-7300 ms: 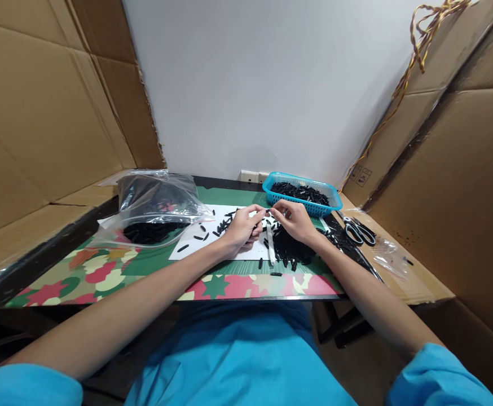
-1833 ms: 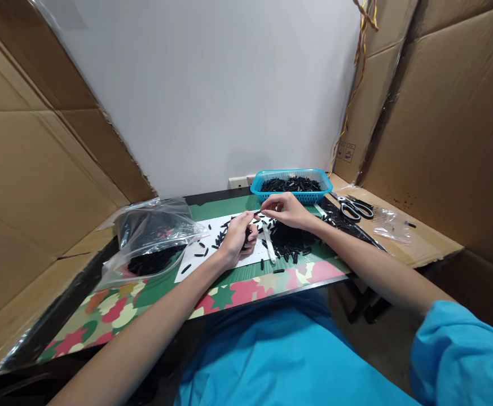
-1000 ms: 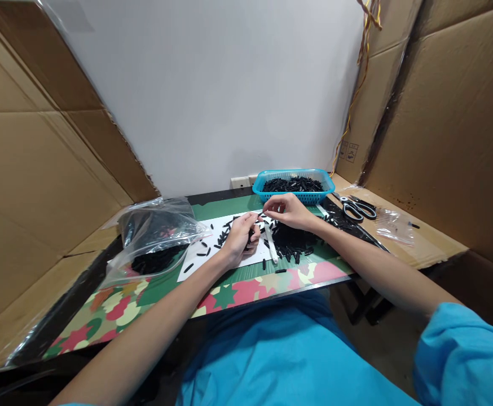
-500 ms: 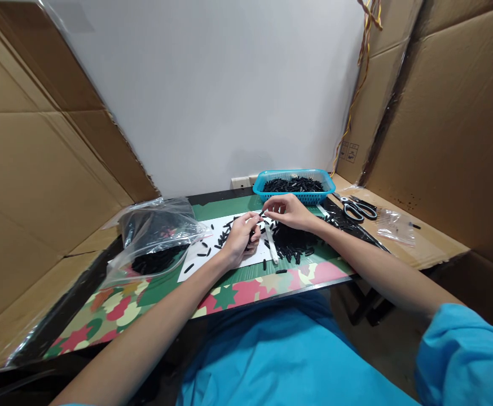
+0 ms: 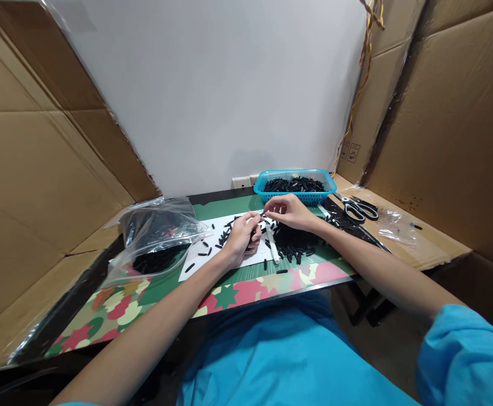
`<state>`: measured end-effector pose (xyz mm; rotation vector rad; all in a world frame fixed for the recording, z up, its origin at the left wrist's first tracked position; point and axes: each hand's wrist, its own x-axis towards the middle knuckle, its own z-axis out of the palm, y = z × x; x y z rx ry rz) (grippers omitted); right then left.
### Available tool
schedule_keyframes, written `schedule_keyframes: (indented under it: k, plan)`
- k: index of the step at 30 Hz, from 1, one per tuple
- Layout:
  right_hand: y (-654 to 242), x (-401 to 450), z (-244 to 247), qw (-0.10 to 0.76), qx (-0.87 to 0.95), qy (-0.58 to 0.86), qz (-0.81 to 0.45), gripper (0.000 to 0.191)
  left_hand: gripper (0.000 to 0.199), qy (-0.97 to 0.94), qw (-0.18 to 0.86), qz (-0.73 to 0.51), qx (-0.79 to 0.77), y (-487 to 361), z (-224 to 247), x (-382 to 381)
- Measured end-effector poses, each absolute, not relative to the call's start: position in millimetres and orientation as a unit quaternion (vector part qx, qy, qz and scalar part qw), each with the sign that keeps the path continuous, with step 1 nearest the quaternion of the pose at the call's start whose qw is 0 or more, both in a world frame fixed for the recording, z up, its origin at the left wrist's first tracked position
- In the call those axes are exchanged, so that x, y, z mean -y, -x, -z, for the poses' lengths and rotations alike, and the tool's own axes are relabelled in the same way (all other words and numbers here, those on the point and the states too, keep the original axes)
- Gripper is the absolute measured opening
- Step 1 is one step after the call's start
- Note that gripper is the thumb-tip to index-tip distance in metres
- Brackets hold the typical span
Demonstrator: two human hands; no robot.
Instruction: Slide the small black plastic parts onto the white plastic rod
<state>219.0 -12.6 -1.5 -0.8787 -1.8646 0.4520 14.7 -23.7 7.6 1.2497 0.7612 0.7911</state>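
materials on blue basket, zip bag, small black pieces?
Blue basket: most likely moulded plastic, semi-gloss; evenly coloured, perforated walls.
Zip bag: looks like thin, glossy plastic film; see-through, wrinkled, bright reflections.
Small black pieces: maybe plastic or rubber; some show slight shine, but they're too small to tell.

The counter (image 5: pixel 206 210) has a green top with a patterned front edge. On it sit a clear plastic bag (image 5: pixel 166 217) at the left, a white sheet (image 5: pixel 193 254), a heap of black pieces (image 5: pixel 291 239) and, behind these, a blue basket (image 5: pixel 314 198).
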Motion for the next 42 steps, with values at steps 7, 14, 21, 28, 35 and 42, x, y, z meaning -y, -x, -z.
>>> schedule_keyframes:
  k: [7, 14, 21, 28, 35, 42]
  plan:
    - [-219.1, 12.3, 2.5, 0.490, 0.769, 0.365, -0.186, 0.021, 0.034, -0.553, 0.675, -0.354, -0.338, -14.7, -7.9, 24.0]
    - [-219.0, 12.5, 3.3, 0.487, 0.773, 0.363, -0.183, 0.021, 0.033, -0.553, 0.674, -0.355, -0.338, -14.6, -7.1, 24.2]
    - [-217.5, 14.5, 2.0, 0.482, 0.776, 0.364, -0.181, 0.019, 0.027, -0.550, 0.675, -0.351, -0.343, -12.8, -4.7, 21.4]
    - [-216.9, 14.9, 2.0, 0.479, 0.777, 0.366, -0.182, 0.018, 0.025, -0.540, 0.670, -0.357, -0.363, -11.5, -1.8, 19.9]
    - [-216.8, 14.9, 2.4, 0.477, 0.777, 0.367, -0.184, 0.017, 0.033, -0.529, 0.668, -0.359, -0.381, -13.5, -3.3, 21.0]
    - [-216.4, 16.9, 0.7, 0.475, 0.777, 0.367, -0.188, 0.021, 0.036, -0.524, 0.670, -0.357, -0.386, -13.3, -4.2, 21.3]
